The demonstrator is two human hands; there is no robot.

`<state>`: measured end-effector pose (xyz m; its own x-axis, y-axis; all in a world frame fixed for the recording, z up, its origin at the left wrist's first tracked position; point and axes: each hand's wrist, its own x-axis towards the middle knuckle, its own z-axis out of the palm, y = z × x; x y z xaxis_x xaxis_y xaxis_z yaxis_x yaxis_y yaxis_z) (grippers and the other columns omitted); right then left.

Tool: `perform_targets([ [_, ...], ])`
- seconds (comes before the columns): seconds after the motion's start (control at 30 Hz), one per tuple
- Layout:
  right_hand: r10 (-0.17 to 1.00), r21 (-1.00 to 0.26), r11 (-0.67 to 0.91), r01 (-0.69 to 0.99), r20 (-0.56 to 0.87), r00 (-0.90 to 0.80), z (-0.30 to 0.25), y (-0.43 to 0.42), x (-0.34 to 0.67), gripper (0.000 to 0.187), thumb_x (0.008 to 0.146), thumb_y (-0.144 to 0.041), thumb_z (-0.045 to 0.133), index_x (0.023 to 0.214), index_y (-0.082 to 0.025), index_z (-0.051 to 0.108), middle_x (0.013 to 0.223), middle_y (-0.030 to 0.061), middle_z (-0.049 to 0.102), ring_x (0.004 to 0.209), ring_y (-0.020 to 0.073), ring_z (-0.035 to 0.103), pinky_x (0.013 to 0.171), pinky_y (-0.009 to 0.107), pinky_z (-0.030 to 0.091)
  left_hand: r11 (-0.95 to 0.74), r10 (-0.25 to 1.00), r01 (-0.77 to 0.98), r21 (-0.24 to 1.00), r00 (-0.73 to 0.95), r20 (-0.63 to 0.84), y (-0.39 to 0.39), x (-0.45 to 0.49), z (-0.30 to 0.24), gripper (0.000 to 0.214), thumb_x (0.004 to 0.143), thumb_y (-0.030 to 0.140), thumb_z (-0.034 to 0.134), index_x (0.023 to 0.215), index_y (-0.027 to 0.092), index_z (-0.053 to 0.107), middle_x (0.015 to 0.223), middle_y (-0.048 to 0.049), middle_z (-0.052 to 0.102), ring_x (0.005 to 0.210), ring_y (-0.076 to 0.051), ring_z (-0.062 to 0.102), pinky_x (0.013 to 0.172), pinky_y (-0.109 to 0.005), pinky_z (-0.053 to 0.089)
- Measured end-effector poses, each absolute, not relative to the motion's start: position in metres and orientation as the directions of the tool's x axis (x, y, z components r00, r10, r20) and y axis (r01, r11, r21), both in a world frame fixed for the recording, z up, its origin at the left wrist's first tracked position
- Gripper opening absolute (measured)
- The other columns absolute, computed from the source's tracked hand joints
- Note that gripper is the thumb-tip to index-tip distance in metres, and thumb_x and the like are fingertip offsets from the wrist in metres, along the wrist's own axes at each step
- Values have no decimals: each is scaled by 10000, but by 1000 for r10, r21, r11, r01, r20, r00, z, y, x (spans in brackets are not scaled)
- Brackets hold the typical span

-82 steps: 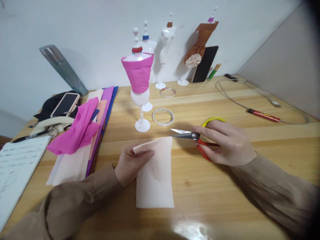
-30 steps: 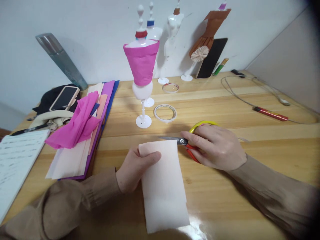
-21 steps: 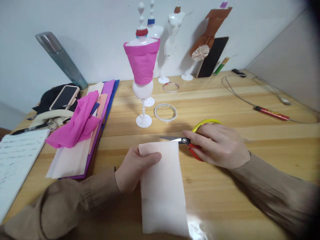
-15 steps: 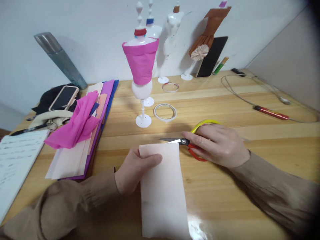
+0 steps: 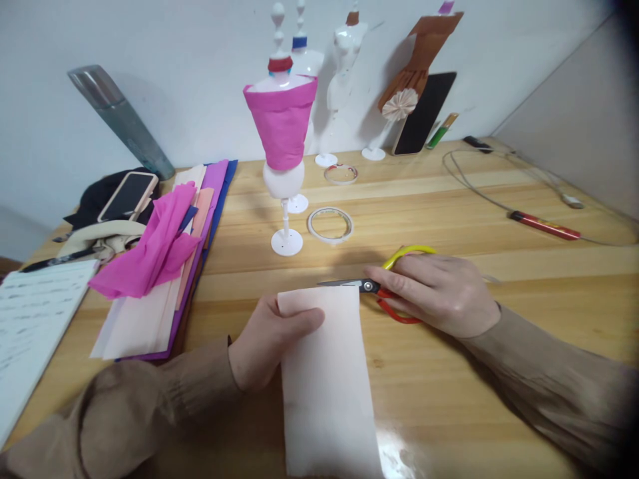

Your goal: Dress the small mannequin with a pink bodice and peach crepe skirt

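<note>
The sheet (image 5: 327, 386) is pinched by the left hand (image 5: 272, 339) and hangs to that hand's right. By the right hand (image 5: 442, 289) the scissors (image 5: 368, 286) are gripped, blades at the sheet's far edge. Trimming seems under way; a steady edge would be needed.

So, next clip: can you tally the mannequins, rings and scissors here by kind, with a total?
Mannequins: 4 (pink-wrapped one, blue-collared one, brown-collared one, brown-dressed one)
Rings: 2 (front ring, rear ring)
Scissors: 1, in the right hand
Total: 7
</note>
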<state>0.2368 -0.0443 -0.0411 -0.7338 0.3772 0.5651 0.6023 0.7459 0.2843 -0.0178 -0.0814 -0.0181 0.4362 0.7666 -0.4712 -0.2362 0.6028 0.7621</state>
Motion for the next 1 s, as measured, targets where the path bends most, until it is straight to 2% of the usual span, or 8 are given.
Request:
perform_targets([
  [0.17, 365, 273, 749, 603, 590, -720, -40, -44, 235, 222, 924, -219, 487, 1105, -128, 580, 673, 38, 578, 578, 154, 505, 505, 276, 372, 605, 757, -237, 760, 468, -456, -82, -17, -16, 406, 696, 276, 747, 1071, 126, 703, 1144, -135, 686, 1055, -294, 636, 826, -341, 514],
  [0.57, 355, 277, 746, 605, 603, -714, -41, -45, 235, 207, 905, -170, 516, 1098, -125, 575, 678, 41, 607, 584, 155, 529, 516, 272, 394, 629, 746, -240, 739, 453, -488, -80, -19, -17, 417, 660, 291, 775, 1032, 116, 704, 1008, -137, 725, 979, -291, 658, 778, -338, 520],
  [0.73, 374, 244, 753, 611, 605, -703, -39, -45, 233, 228, 885, -195, 539, 1096, -120, 584, 688, 53, 595, 608, 167, 535, 516, 272, 401, 627, 749, -248, 738, 454, -483, -81, -19, -16, 413, 670, 284, 771, 1037, 109, 703, 1083, -148, 704, 993, -289, 651, 820, -355, 512],
  [1.0, 374, 237, 769, 594, 587, -718, -37, -45, 227, 218, 872, -193, 521, 1045, -103, 617, 672, 64, 575, 618, 182, 519, 531, 287, 414, 619, 751, -252, 744, 468, -466, -81, -18, -18, 432, 685, 283, 764, 1087, 137, 696, 1111, -134, 699, 976, -264, 659, 759, -306, 511],
])
